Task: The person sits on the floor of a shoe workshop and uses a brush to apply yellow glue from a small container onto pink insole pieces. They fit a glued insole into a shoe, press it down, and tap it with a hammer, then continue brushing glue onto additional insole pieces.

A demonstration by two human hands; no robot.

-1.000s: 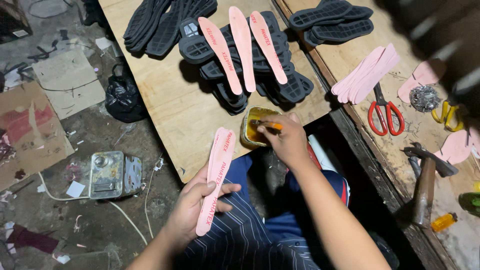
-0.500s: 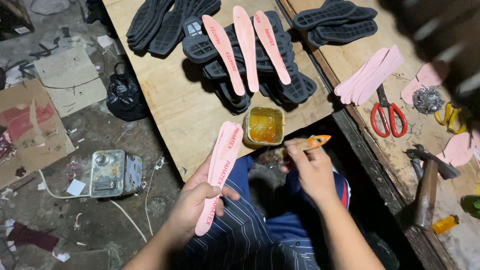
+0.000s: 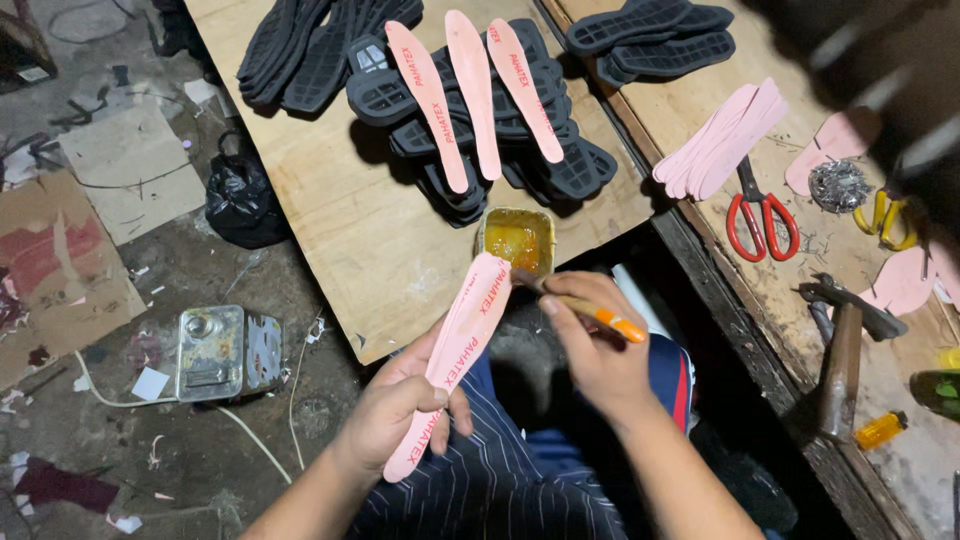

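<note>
Insole (image 3: 455, 350), pink and long, lies slanted over the person's lap, its upper end just beside the glue tin (image 3: 517, 238) at the tabletop (image 3: 340, 230) edge. Left hand (image 3: 395, 405): grip closed around the insole's lower half, thumb on top. Right hand (image 3: 600, 350): grip closed on a brush (image 3: 585, 308) with an orange handle, its tip touching the insole's upper end near the tin. Three more pink insoles (image 3: 475, 90) rest on a pile of black soles (image 3: 520, 150) farther back. Red scissors (image 3: 762, 215) and a hammer (image 3: 840, 345) lie on the bench to the right. A metal can (image 3: 215, 350) sits on the floor.
</note>
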